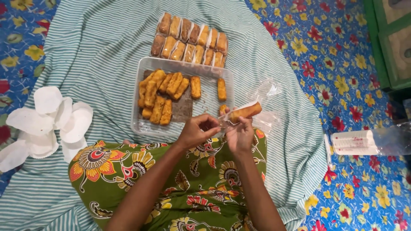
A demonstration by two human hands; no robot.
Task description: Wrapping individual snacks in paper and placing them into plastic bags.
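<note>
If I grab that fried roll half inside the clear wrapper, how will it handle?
The fried roll likely stays stiff: it juts from both hands unsupported without sagging. Its thin clear wrapper looks crinkly, probably floppy and slippery. The crisp-looking crust may crack if squeezed.

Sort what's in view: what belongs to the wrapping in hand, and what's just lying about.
In use: golden fried roll in clear plastic wrapper, left hand, right hand, clear plastic tray of unwrapped rolls, rows of wrapped rolls.

Lying about: white paper rounds, white stack in plastic sleeve.
</note>
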